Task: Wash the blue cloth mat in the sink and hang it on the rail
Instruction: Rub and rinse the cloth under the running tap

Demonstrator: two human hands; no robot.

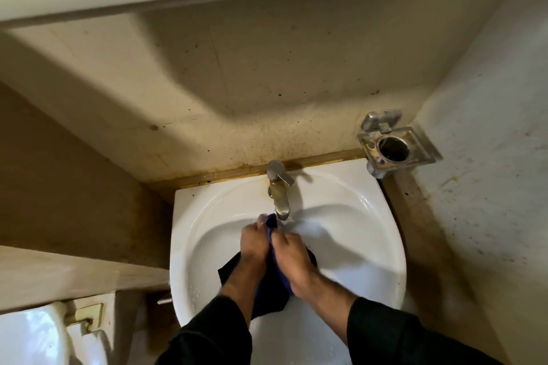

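Stained walls hem the white sink (370, 216). My left hand (254, 241) and right hand (292, 252) both grip the blue cloth mat (268, 284) under the tap (280, 200); I judge hard scrubbing could splash water over the near rim.

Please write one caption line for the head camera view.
Both hands grip the blue cloth mat under the tap in the sink.

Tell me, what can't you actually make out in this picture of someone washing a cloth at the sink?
All in the head view:
- Blue cloth mat: mostly covered by the left hand and right hand; its full shape is hidden.
- Sink drain: hidden beneath hands and cloth.
- Hanging rail: not in view.
- Water under the tap: too faint to confirm.
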